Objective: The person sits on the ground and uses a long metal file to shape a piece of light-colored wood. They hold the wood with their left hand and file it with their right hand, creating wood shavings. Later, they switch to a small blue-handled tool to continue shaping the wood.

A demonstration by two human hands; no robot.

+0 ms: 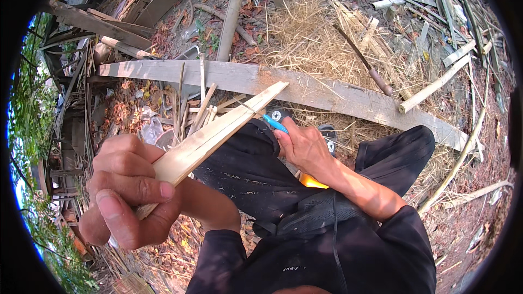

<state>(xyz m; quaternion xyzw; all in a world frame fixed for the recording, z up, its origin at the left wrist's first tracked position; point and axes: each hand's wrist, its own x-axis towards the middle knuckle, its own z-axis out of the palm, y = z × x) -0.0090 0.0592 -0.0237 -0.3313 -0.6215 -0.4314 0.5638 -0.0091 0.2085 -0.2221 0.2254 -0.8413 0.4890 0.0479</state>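
My left hand (131, 190), raised at the left, has its fingers wrapped round the lower end of a pale bamboo strip (215, 133). That strip slants up to the right and narrows to a tip above my lap. My right hand (308, 149) is closed on a small knife (275, 123) with a blue handle. Its thin blade points left and lies at the strip's edge, near the tip; whether it is cutting in, I cannot tell. Both my legs, in black trousers, are folded beneath the hands.
A long grey plank (218, 76) runs across in front of me. A long dark blade with a wooden handle (379, 81) leans over it at the right. Shavings (299, 32) pile up behind the plank. Thin sticks (202, 109) stand left of my lap, and bamboo poles (436, 84) lie right.
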